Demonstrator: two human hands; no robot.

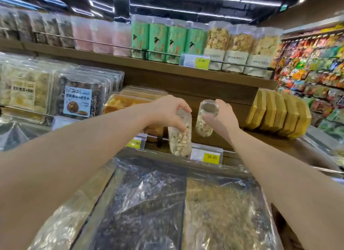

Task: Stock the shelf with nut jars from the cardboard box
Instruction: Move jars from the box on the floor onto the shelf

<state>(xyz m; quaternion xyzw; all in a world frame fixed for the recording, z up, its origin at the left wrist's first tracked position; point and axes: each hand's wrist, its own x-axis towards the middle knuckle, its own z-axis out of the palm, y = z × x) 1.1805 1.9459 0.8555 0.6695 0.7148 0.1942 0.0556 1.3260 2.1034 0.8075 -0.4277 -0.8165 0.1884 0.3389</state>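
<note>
Head view looks along two bare forearms reaching to a brown wooden shelf (pixel 264 138) at twelve o'clock. The left hand (pixel 167 113) grips from above a clear plastic jar of pale nuts (pixel 180 140), which is tilted over the shelf's front rail. Just beside it at three o'clock, the right hand (pixel 221 119) curls round a second clear plastic nut jar (pixel 204 120), its round end turned towards the camera. A white-and-yellow price tag (pixel 206 156) sits at six o'clock of that jar. Mustard-yellow flat packs (pixel 275 115) lean at three o'clock. Crinkled clear plastic sheeting (pixel 158 203) covers bulk goods at six o'clock.
</note>
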